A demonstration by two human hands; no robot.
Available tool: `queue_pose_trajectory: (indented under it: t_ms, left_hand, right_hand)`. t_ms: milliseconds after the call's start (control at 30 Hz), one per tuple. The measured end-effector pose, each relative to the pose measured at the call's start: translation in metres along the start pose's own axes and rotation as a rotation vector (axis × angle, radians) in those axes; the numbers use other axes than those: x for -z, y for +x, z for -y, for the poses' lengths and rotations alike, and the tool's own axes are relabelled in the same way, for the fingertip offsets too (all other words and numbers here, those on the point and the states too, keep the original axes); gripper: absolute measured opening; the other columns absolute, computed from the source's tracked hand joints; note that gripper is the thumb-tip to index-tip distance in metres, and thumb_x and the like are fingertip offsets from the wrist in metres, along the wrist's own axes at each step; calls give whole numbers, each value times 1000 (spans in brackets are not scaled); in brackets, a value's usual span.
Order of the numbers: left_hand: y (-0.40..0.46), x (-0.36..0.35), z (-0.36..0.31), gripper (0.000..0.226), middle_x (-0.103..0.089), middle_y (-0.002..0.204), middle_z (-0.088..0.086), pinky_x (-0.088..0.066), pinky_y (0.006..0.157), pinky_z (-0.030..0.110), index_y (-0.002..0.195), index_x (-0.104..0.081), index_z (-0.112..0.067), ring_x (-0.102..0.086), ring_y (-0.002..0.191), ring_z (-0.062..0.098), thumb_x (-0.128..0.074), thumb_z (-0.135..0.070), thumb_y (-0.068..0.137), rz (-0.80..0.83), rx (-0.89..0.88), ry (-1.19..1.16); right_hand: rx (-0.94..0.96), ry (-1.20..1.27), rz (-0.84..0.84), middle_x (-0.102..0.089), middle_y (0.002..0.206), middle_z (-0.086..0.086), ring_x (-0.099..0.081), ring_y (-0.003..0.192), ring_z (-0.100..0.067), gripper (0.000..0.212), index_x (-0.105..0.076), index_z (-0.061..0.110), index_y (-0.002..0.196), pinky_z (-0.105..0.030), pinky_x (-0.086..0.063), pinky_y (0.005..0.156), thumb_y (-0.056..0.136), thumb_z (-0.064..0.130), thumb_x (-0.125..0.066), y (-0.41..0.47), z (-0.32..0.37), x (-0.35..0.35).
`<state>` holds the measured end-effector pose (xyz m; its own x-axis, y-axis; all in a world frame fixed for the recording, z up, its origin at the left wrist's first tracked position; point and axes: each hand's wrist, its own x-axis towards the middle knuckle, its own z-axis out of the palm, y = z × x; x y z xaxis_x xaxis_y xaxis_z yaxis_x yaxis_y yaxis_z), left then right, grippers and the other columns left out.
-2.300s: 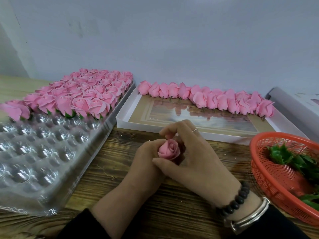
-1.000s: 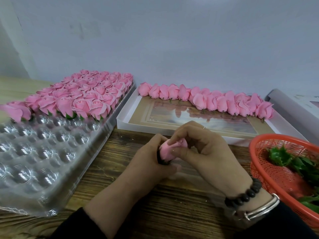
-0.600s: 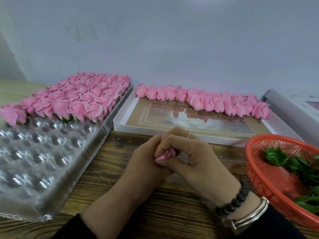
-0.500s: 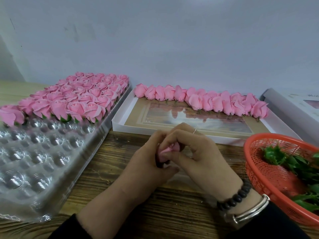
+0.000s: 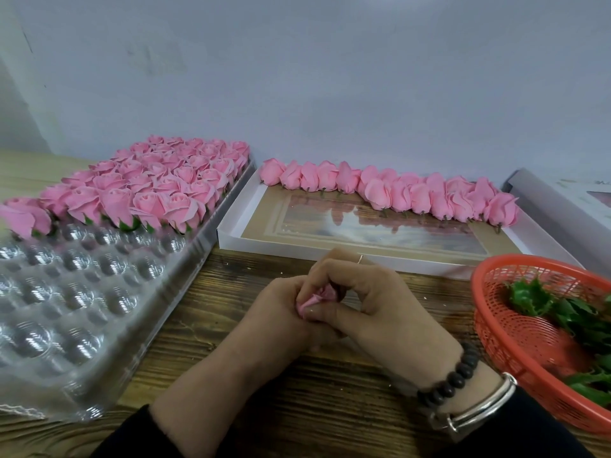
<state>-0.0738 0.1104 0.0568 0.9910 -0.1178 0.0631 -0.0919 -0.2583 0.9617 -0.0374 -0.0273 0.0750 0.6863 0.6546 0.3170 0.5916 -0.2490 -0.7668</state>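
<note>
A single pink rose head (image 5: 315,298) is held between both hands over the wooden table (image 5: 231,292), and only a small part of it shows. My left hand (image 5: 281,312) grips it from the left. My right hand (image 5: 373,302) curls its fingers over the top and pinches it with the thumb. The rose's underside is hidden by the fingers.
A clear plastic blister tray (image 5: 66,309) at the left holds several pink roses (image 5: 158,186) at its far end. A white box lid (image 5: 231,239) behind the hands carries a row of pink roses (image 5: 396,193). A red basket (image 5: 496,325) with green calyx leaves (image 5: 562,312) stands at the right.
The rose was fully visible, facing up, 2.3 s ago. Both hands have since closed round it and turned it, and now only a sliver of pink shows.
</note>
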Motion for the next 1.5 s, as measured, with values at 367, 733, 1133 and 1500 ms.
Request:
queue_pose_trajectory:
  t_ms: [367, 733, 1133, 1500]
  left_hand:
    - [2, -1, 1, 24, -60, 44, 2, -44, 44, 15, 58, -62, -15, -55, 40, 6, -66, 4, 71, 8, 73, 30]
    - [2, -15, 1, 16, -70, 76, -1, -49, 63, 13, 83, -68, -16, -63, 67, 4, -76, -18, 69, -145, -111, 105]
    - [0, -27, -1, 11, -67, 78, -12, -52, 73, 19, 89, -55, -17, -64, 81, 2, -47, -11, 84, -46, -267, -82]
    - [3, -10, 0, 37, -63, 59, -13, -42, 55, 6, 68, -60, -32, -60, 60, -7, -64, 3, 79, -342, -299, 137]
  right_hand:
    - [14, 60, 29, -58, 91, 13, -64, 79, -13, 17, -65, 27, 81, -26, -54, 73, 81, 11, -68, -2, 1, 0]
    - [-5, 295, -386, -69, 86, 13, -60, 82, 7, 23, -68, 25, 90, -9, -44, 72, 86, 27, -46, -1, 5, 0]
    - [-22, -40, -265, -68, 92, 14, -60, 96, -4, 34, -70, 27, 94, -30, -48, 87, 84, 44, -43, 0, 8, -27]
    - [-63, -147, -136, -50, 113, 29, -41, 113, 10, 54, -49, 44, 122, -11, -35, 96, 71, 62, -53, -1, -5, -21]
